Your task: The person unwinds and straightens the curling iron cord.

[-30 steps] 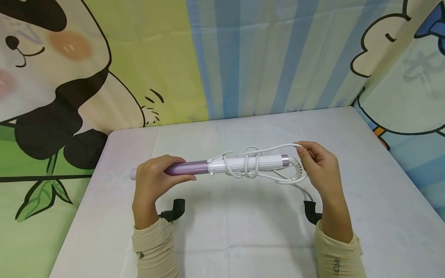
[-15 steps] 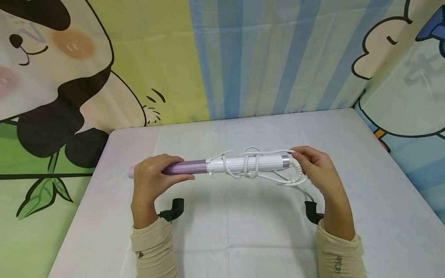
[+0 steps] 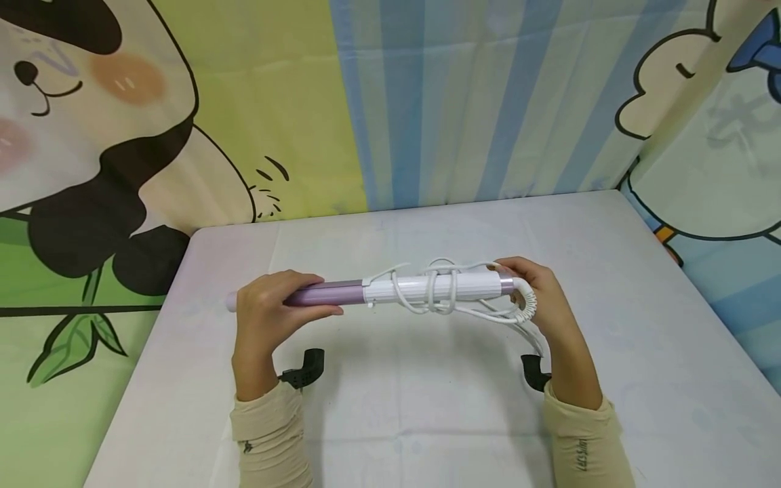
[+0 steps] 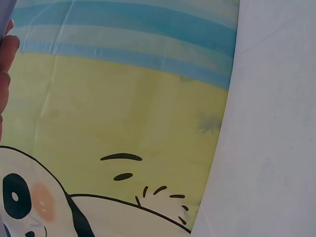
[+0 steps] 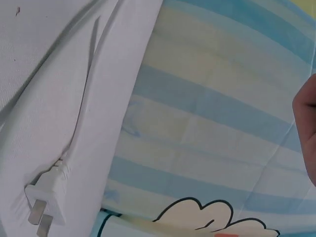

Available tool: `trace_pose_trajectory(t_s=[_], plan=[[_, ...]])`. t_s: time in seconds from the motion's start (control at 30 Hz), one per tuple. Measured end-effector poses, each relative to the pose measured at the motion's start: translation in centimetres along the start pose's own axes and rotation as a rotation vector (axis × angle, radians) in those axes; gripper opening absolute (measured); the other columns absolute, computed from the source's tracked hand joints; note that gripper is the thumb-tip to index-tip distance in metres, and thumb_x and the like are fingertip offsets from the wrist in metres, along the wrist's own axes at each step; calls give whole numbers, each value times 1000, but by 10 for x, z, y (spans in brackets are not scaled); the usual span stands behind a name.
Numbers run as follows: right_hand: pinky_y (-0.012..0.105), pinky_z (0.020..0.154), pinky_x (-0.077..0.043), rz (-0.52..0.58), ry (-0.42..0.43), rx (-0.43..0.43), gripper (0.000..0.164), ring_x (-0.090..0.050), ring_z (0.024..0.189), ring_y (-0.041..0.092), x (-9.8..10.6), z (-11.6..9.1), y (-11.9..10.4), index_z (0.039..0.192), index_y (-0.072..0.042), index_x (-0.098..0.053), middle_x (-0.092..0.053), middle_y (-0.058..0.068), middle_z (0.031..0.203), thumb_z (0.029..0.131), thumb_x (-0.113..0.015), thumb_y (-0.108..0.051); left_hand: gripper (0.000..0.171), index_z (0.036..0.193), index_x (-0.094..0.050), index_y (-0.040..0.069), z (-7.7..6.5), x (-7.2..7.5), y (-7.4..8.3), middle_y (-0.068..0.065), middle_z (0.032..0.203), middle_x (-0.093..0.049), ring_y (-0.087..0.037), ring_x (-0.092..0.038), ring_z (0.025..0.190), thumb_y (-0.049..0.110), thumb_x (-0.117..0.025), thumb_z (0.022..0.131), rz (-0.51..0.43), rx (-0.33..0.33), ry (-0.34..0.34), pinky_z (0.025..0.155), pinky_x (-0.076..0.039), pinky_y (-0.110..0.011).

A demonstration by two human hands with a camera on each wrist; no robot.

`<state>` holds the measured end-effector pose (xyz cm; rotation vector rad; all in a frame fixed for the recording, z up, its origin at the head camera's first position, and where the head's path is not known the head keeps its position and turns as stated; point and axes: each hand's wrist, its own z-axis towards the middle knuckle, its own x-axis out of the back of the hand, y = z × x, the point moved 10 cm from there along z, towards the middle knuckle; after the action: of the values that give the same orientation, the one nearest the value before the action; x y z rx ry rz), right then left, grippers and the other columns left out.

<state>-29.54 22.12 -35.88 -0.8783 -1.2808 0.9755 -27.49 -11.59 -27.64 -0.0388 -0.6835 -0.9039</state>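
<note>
A curling iron (image 3: 421, 288) with a lilac barrel and a ribbed white handle lies level across the head view, held over the table. Its white cord (image 3: 442, 293) is wound in several loops round the handle. My left hand (image 3: 268, 312) grips the lilac barrel, thumb below and fingers above. At the handle's end, my right hand (image 3: 549, 298) pinches a stretch of the cord, its fingertips partly hidden behind the handle and the coiled strain relief (image 3: 527, 301). The right wrist view shows the cord's two-pin plug (image 5: 47, 197) hanging at the lower left.
A white-covered table (image 3: 390, 407) lies beneath the hands. Behind it hangs a printed cloth (image 3: 305, 102) with cartoon animals and stripes, continuing along the right side. Black camera mounts (image 3: 311, 366) stick out from both wrists.
My right hand has moved left and inward, from out beside the handle's end to close behind it, bringing the cord along. My left hand keeps its grip on the barrel.
</note>
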Motion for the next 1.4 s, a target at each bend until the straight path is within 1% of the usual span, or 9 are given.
trace_pose_trajectory(t_s=[0.1, 0.3, 0.53, 0.77, 0.83, 1.0, 1.13, 1.27, 1.4], plan=[[14, 65, -47, 10, 21, -17, 32, -55, 74, -3, -2, 1, 0, 112, 10, -60, -63, -20, 91, 98, -52, -17, 56, 79, -74, 10, 0, -2, -2, -2, 69, -71, -16, -63, 58, 64, -69, 67, -21, 23, -22, 57, -47, -30], [14, 67, -46, -74, 27, -68, 29, -53, 77, -3, -6, 3, 4, 115, 9, -59, -64, 22, 114, 98, -52, -13, 55, 79, -74, 9, -1, -2, -2, -2, 69, -71, -16, -64, 59, 63, -72, 66, -34, 25, -24, 58, -47, -30], [16, 70, -46, 33, 34, -73, 26, -54, 77, -1, -14, 5, 8, 111, 13, -58, -65, -14, 89, 92, -57, -3, 54, 79, -74, 9, 1, -1, -2, -2, 69, -71, -16, -63, 58, 62, -71, 68, -41, 23, 1, 57, -47, -29], [24, 65, -40, -308, -42, -24, 28, -47, 74, 10, -21, 7, 12, 114, 3, -61, -62, 13, 90, 99, -47, -16, 58, 79, -75, 7, 1, 2, -4, -5, 69, -71, -20, -64, 58, 64, -67, 70, 15, 57, 31, 55, -46, -32], [25, 58, -37, -305, -78, -40, 28, -42, 65, 12, -24, 8, 15, 114, 3, -61, -56, 14, 79, 99, -47, -17, 60, 79, -75, 6, 1, 5, -6, -7, 69, -71, -22, -64, 58, 65, -66, 71, 50, 81, 51, 54, -46, -34], [27, 60, -37, -349, -148, -49, 31, -44, 66, 15, -30, 7, 17, 114, 1, -63, -54, 9, 76, 100, -47, -21, 66, 80, -74, 4, -1, 13, -13, -11, 70, -71, -26, -65, 58, 69, -62, 72, 148, 144, 105, 53, -45, -37], [31, 69, -41, -402, -212, -13, 29, -50, 78, 17, -35, 4, 13, 114, 0, -64, -63, 11, 88, 99, -49, -19, 67, 80, -74, 4, -4, 18, -19, -12, 71, -71, -27, -65, 58, 69, -64, 69, 200, 194, 142, 53, -45, -39], [31, 69, -39, -467, -329, 2, 23, -49, 75, 15, -42, -3, 11, 107, -3, -66, -59, 5, 80, 97, -51, -16, 66, 81, -74, 4, -5, 21, -24, -12, 72, -71, -28, -65, 58, 67, -68, 67, 244, 239, 158, 52, -43, -39], [26, 64, -36, -500, -454, 29, 18, -43, 65, 10, -51, -11, 8, 100, -6, -67, -46, -3, 68, 96, -52, -15, 72, 83, -74, 2, -7, 23, -29, -14, 74, -72, -30, -65, 60, 72, -62, 69, 265, 296, 153, 53, -43, -39]])
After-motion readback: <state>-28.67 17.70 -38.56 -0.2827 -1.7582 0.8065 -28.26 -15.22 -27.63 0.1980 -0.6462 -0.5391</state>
